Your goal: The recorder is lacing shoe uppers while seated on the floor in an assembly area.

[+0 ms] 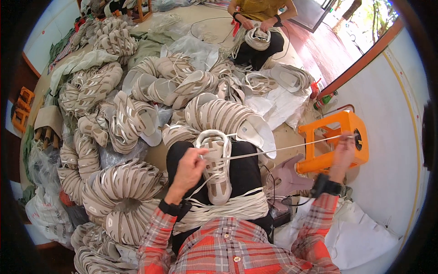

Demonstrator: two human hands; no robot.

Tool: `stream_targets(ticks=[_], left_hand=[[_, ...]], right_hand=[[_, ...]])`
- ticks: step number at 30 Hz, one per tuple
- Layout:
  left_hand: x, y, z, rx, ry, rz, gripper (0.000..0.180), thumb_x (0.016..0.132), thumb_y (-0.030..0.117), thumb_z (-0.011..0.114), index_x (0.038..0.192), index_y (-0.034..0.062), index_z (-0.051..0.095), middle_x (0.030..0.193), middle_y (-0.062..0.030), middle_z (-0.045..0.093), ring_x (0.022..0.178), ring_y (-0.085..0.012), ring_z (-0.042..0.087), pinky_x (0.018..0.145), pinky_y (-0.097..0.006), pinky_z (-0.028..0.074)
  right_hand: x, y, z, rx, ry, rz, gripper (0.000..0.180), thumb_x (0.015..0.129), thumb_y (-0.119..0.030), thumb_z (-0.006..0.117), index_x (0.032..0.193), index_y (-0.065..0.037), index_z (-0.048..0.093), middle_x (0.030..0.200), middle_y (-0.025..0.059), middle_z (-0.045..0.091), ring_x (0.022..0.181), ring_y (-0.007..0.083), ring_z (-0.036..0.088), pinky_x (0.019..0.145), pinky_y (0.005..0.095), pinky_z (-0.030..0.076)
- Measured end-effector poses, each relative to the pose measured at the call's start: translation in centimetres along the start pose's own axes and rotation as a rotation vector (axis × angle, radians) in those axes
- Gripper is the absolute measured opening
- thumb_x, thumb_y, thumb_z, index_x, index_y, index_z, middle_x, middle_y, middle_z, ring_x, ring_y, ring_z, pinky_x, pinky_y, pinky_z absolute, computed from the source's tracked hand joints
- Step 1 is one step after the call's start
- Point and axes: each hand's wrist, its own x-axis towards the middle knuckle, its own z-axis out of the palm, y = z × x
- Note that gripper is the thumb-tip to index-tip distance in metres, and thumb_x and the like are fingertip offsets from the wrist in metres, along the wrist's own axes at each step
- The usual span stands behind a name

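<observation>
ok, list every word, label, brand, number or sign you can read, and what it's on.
Nothing reads clearly enough to quote.
White plastic bag, left side: printing, too small and blurred to read.
Green bottle by the right wall: any lettering too small to read.
Shoe on the lap: no lettering I can make out.

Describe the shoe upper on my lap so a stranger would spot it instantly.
Start at the dark trousers beyond the plaid shirt. There, right of your left hand, lies a beige shoe upper. Unlike the nested uppers nearby, it is single, with a taut lace running across to your right hand.
</observation>
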Motion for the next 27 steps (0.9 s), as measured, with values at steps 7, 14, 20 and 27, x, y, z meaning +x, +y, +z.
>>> stream_targets(ticks=[7,14,20,27], left_hand=[[-0.4,1.9,5.8,0.467,-0.246,0.208,0.019,0.079,0.006,0.055,0.098,0.0022,0.053,0.092,-0.0149,0.052,0.082,-0.0333,0.058,0.067,-0.038,0.049],[0.1,3.7,4.2,0.136,0.058,-0.047,0.016,0.083,0.007,0.055,0.097,-0.0003,0.059,0.088,-0.0157,0.058,0.080,-0.0301,0.058,0.065,-0.035,0.046],[1.6,2.3,4.7,0.312,0.047,-0.007,0.019,0.083,0.009,0.054,0.099,0.0046,0.060,0.089,-0.0137,0.057,0.082,-0.0329,0.058,0.069,-0.038,0.046],[2.4,1.2,4.5,0.213,0.061,-0.113,0.016,0.081,0.011,0.055,0.094,0.0061,0.064,0.084,-0.0129,0.057,0.077,-0.0296,0.058,0.066,-0.037,0.045]], right_hand=[[-17.2,10.9,10.7,-0.616,-0.562,0.388,0.015,0.085,-0.004,0.053,0.096,0.000,0.061,0.084,0.0069,0.062,0.072,0.0134,0.061,0.072,0.0276,0.049],[-21.0,14.5,14.0,-1.119,-1.022,-0.036,0.014,0.085,-0.015,0.053,0.086,-0.003,0.060,0.076,0.0142,0.052,0.071,0.0312,0.056,0.063,0.0385,0.045],[-21.1,14.1,15.0,-1.176,-0.990,0.051,0.012,0.085,-0.015,0.050,0.084,-0.005,0.056,0.077,0.0136,0.050,0.075,0.0341,0.055,0.064,0.0426,0.044],[-21.1,14.8,15.6,-1.082,-0.897,0.295,0.016,0.080,-0.017,0.053,0.081,-0.002,0.060,0.080,0.0177,0.061,0.078,0.0358,0.059,0.067,0.0439,0.046]])
